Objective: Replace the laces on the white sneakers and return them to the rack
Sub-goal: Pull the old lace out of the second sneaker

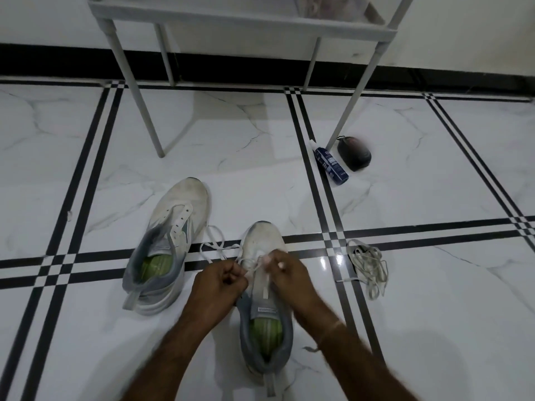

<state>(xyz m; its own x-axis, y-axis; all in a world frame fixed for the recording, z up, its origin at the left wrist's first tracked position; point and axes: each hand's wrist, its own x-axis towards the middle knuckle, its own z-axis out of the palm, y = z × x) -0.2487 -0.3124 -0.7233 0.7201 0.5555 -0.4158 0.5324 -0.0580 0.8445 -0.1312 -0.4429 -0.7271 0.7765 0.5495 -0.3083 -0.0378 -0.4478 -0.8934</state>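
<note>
The white marble floor (434, 198) is crossed by double black stripes and ends at a black skirting (58, 63) along the wall. The grey rack (231, 15) stands against that wall, its front legs coming down onto the tile. A broad stretch of floor lies between those legs and the two sneakers. Just beside the front right leg lie a blue spray bottle (330, 160) and a dark oval object (354, 153), close together. More open tile spreads on both sides.

The near sneaker (265, 319) sits upright between the forearms, toe pointing toward the rack and heel nearest the person. Both hands are over its eyelet area. The left hand (217, 287) is curled and pinches the white lace (215, 248), which loops out over the floor on the shoe's left. The right hand (289, 273) is curled as well, fingertips pinching the lace at the top of the tongue.

The far sneaker (170, 241) stands to the left of the hands, apart from them, with no lace in its eyelets. A bundle of loose laces (367, 267) lies on the floor to the right of the right hand, near but not touching it.
</note>
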